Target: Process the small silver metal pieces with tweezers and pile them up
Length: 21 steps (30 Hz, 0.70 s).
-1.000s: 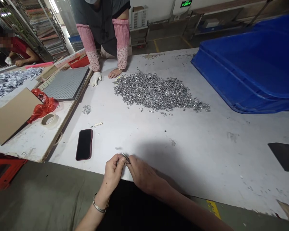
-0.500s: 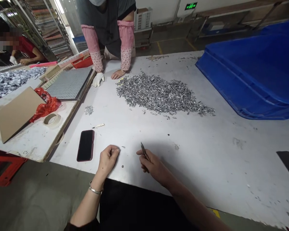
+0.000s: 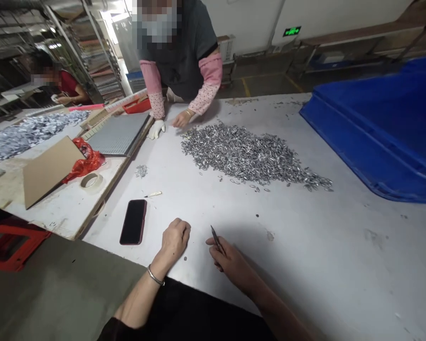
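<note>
My left hand [image 3: 176, 236] rests on the white table with its fingers curled down. Whatever the fingertips pinch or cover is hidden under them. In my right hand [image 3: 227, 260] is a dark, slender, pointed tool [image 3: 217, 240], its tip pointing up and away; its exact kind does not show. A small dark disc [image 3: 185, 258] lies by my left wrist. Beyond both hands spreads a large heap of small silvery leaf-shaped metal pieces [image 3: 244, 154], with several loose ones at its near edge.
Left of my hands lie a phone [image 3: 133, 221], a small white-handled blade [image 3: 154, 194] and a little pile of slivers [image 3: 141, 171]. Blue trays [image 3: 376, 123] are stacked at right. A co-worker [image 3: 181, 61] leans over the far side. A tape roll [image 3: 91, 183] sits on the adjoining table.
The view has shifted, moving the scene right and down. My left hand has moved over the spot where a small metal piece lay, now out of sight. The co-worker's bare hand has lifted.
</note>
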Tool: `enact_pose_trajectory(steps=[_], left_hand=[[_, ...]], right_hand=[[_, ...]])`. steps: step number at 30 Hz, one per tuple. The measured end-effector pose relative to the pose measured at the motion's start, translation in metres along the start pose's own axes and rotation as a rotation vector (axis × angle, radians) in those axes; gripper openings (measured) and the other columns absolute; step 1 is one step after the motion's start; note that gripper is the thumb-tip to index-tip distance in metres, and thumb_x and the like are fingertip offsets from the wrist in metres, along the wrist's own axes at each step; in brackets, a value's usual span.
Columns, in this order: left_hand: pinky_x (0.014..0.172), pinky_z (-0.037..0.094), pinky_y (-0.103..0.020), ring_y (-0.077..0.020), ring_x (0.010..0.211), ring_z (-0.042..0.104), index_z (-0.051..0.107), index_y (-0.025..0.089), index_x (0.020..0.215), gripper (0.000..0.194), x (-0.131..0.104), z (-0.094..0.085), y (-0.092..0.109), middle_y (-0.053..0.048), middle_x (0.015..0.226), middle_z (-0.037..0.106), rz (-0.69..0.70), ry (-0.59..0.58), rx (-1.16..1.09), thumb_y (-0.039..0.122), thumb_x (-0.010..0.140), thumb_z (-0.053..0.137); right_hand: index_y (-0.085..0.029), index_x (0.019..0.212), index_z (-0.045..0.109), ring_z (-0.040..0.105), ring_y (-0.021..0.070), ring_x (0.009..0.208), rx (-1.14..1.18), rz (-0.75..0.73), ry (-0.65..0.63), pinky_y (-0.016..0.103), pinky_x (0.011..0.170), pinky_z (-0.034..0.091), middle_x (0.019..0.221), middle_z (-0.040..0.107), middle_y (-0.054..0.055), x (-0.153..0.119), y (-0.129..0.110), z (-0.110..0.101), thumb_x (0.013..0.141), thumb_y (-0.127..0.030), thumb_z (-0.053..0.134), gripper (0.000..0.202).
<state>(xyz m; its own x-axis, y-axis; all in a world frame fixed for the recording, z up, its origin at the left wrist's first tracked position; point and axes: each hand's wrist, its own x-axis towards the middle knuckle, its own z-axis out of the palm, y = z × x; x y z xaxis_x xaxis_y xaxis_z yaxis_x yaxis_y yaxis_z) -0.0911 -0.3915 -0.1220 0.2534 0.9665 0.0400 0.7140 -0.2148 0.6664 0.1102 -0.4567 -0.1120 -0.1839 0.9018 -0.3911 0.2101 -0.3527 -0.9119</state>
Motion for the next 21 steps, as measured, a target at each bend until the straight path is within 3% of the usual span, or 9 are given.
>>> enact_pose_trajectory(steps=[4, 7, 9, 10, 12, 14, 15, 18, 21], left_hand=[[0.069, 0.043, -0.027, -0.013, 0.07, 0.052, 0.059, 0.02, 0.089, 0.012, -0.032, -0.005, 0.005, 0.0, 0.08, 0.055, -0.19, 0.184, -0.472, 0.03, 0.092, 0.057], [0.048, 0.027, -0.023, -0.0064, 0.048, 0.037, 0.054, 0.019, 0.09, 0.025, -0.084, -0.001, 0.018, 0.003, 0.074, 0.058, -0.389, 0.166, -0.928, 0.043, 0.091, 0.062], [0.042, 0.016, -0.023, -0.0028, 0.041, 0.028, 0.052, 0.019, 0.087, 0.033, -0.123, 0.01, 0.028, 0.001, 0.076, 0.063, -0.448, 0.149, -1.148, 0.047, 0.086, 0.069], [0.041, 0.012, -0.023, -0.0018, 0.04, 0.024, 0.052, 0.019, 0.086, 0.036, -0.141, 0.016, 0.033, 0.001, 0.074, 0.063, -0.485, 0.141, -1.249, 0.047, 0.083, 0.074], [0.04, 0.006, -0.022, -0.0008, 0.04, 0.019, 0.05, 0.02, 0.085, 0.041, -0.172, 0.028, 0.039, 0.003, 0.071, 0.062, -0.543, 0.17, -1.431, 0.046, 0.078, 0.08], [0.039, 0.004, -0.021, 0.0, 0.04, 0.017, 0.049, 0.02, 0.084, 0.045, -0.197, 0.033, 0.041, 0.004, 0.07, 0.061, -0.545, 0.287, -1.548, 0.047, 0.074, 0.084], [0.039, 0.004, -0.02, 0.0005, 0.04, 0.017, 0.049, 0.02, 0.083, 0.048, -0.209, 0.034, 0.04, 0.005, 0.07, 0.06, -0.539, 0.356, -1.58, 0.049, 0.072, 0.086], [0.038, 0.004, -0.018, 0.0016, 0.04, 0.015, 0.051, 0.019, 0.079, 0.051, -0.242, 0.031, 0.033, 0.007, 0.065, 0.054, -0.572, 0.497, -1.64, 0.051, 0.066, 0.089], [0.038, 0.013, -0.017, 0.0009, 0.039, 0.017, 0.055, 0.019, 0.073, 0.049, -0.273, 0.033, 0.026, 0.01, 0.054, 0.041, -0.63, 0.569, -1.683, 0.049, 0.063, 0.091]], right_hand=[[-0.02, 0.101, 0.059, 0.058, 0.0212, 0.075, -0.592, -0.268, 0.125, 0.033, 0.07, 0.044, 0.082, 0.06, 0.005, 0.025, 0.014, -0.012, 0.096, -0.029, 0.041, 0.021], [-0.017, 0.104, 0.062, 0.061, 0.0309, 0.094, -0.96, -0.517, 0.254, 0.043, 0.082, 0.047, 0.099, 0.065, 0.015, 0.046, 0.021, -0.023, 0.091, -0.025, 0.049, 0.019], [-0.017, 0.12, 0.061, 0.058, 0.0382, 0.113, -1.004, -0.754, 0.246, 0.052, 0.095, 0.046, 0.119, 0.063, 0.02, 0.049, 0.017, -0.018, 0.091, -0.031, 0.055, 0.032], [-0.018, 0.127, 0.059, 0.055, 0.0389, 0.121, -0.965, -0.875, 0.168, 0.053, 0.1, 0.045, 0.128, 0.061, 0.02, 0.045, 0.014, -0.011, 0.093, -0.034, 0.056, 0.038], [-0.021, 0.131, 0.058, 0.059, 0.0318, 0.12, -0.812, -1.046, -0.15, 0.044, 0.101, 0.049, 0.128, 0.063, 0.015, 0.026, 0.005, 0.013, 0.097, -0.033, 0.052, 0.036], [-0.023, 0.123, 0.061, 0.066, 0.0201, 0.1, -0.661, -1.023, -0.587, 0.031, 0.088, 0.055, 0.111, 0.068, 0.008, 0.0, -0.002, 0.045, 0.1, -0.023, 0.045, 0.028], [-0.023, 0.117, 0.064, 0.066, 0.0175, 0.092, -0.598, -1.013, -0.686, 0.028, 0.083, 0.056, 0.103, 0.068, 0.007, -0.013, -0.005, 0.062, 0.102, -0.021, 0.04, 0.028], [-0.019, 0.11, 0.066, 0.066, 0.0163, 0.089, -0.509, -1.054, -0.817, 0.026, 0.082, 0.056, 0.1, 0.067, 0.009, -0.038, -0.011, 0.103, 0.102, -0.019, 0.037, 0.03], [-0.016, 0.104, 0.066, 0.066, 0.0178, 0.089, -0.566, -1.129, -0.927, 0.026, 0.082, 0.055, 0.098, 0.069, 0.01, -0.044, -0.013, 0.126, 0.098, -0.018, 0.044, 0.023]])
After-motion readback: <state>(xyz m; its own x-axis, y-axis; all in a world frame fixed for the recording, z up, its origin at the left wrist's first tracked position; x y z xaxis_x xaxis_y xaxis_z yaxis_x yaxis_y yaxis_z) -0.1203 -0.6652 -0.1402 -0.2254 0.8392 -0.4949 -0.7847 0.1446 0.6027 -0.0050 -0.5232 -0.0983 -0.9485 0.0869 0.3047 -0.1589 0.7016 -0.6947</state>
